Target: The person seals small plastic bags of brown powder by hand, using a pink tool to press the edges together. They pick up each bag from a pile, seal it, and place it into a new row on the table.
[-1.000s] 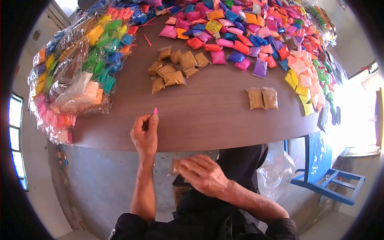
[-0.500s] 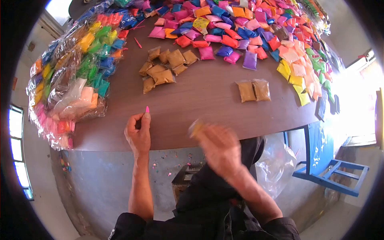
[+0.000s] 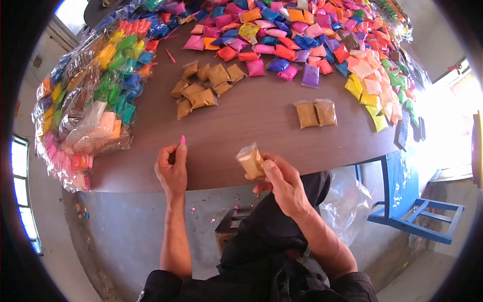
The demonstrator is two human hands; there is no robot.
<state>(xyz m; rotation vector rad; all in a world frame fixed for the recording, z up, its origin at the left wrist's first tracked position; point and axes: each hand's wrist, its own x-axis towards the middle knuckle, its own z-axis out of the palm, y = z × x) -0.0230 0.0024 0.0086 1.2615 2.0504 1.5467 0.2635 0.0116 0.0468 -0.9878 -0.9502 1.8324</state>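
Right hand (image 3: 286, 183) swung rightward since a second ago, gripping a tan-filled clear plastic packet (image 3: 250, 162) that juts forward-left past the thumb. Left hand (image 3: 172, 165) pinches a pointed pink piece (image 3: 183, 140), probably plastic.

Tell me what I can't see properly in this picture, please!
Head view: the lower part of the pink pointed thing, hidden in the left hand.
Head view: one end of the brown packet, hidden by the right hand.
Head view: the far side of the colourful packet pile, cut off by the top edge.
Head view: what the floor scraps are; too small.
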